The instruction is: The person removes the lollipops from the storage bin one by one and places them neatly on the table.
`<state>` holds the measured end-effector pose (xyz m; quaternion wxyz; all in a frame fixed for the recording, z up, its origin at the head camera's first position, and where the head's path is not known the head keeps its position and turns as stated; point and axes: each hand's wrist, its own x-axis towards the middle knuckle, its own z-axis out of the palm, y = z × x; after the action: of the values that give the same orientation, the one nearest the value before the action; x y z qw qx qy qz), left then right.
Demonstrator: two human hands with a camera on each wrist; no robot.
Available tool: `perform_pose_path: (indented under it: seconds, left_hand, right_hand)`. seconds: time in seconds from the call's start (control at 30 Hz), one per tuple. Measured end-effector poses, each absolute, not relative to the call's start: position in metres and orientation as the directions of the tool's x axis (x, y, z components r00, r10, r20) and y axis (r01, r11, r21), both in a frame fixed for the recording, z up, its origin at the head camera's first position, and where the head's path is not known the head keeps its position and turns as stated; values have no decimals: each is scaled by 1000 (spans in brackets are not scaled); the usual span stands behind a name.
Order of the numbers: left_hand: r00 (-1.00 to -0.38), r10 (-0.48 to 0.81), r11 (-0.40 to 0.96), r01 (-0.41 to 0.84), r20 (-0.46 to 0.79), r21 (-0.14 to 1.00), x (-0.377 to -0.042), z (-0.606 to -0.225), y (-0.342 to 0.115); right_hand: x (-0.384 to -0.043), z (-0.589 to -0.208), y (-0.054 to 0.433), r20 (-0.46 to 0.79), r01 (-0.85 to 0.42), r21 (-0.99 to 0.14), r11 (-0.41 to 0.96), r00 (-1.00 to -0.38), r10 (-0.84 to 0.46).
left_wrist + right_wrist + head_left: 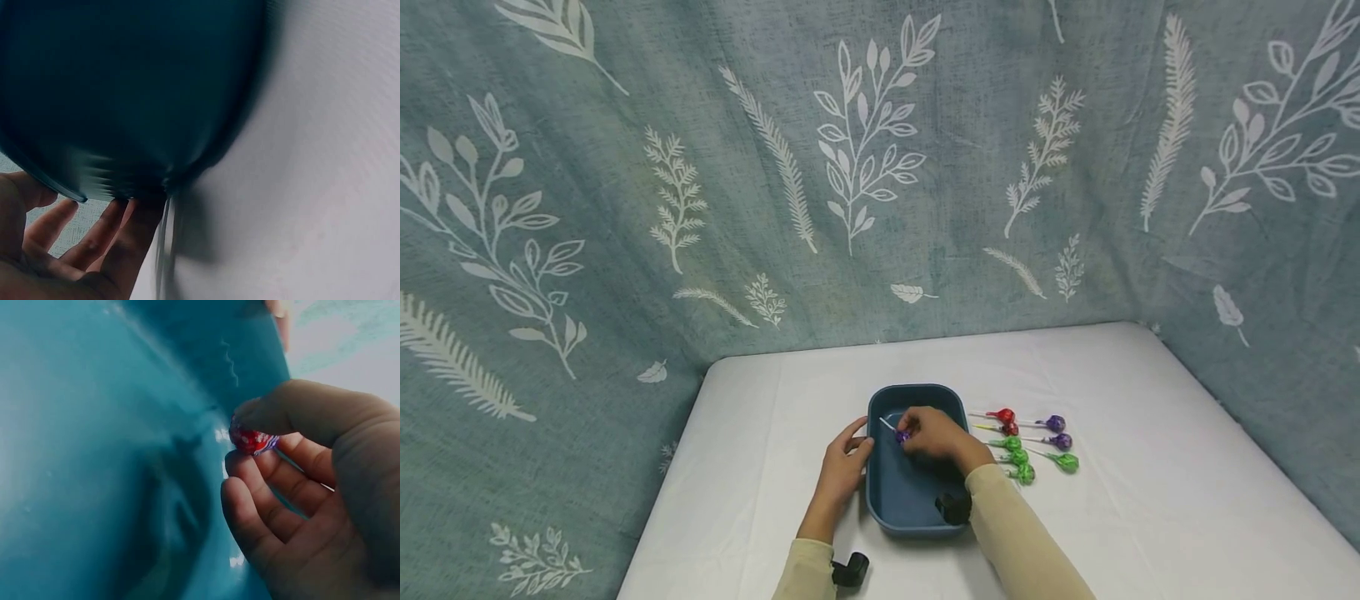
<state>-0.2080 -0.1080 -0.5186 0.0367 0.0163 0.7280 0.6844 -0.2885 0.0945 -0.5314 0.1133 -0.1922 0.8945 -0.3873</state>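
Note:
A blue rectangular bin (910, 504) stands on the white-covered table. Over its inside, my right hand (934, 433) pinches a lollipop (902, 436) by its wrapped head, the white stick pointing up and to the left. In the right wrist view the lollipop's wrapper (253, 441) shows red and purple between thumb and fingers. My left hand (844, 467) touches the bin's left side from outside. In the left wrist view its spread fingers (94, 244) rest against the bin's outer wall near the rim.
Right of the bin lie several lollipops: red ones (1003, 415), purple ones (1056, 423) and green ones (1066, 462). A black wrist camera (850, 572) sits on the left wrist, another (953, 508) on the right. Leaf-patterned cloth (880, 275) hangs behind the table (760, 433).

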Motion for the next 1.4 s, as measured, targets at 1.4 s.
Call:
perform_pose_path:
  seconds: [1.4]
  left_hand:
    - [-998,54,75,-34,-38,997,-209,-519,-106]
  right_hand:
    - [-226,-500,174,171,-269,-888,373,-946,-275]
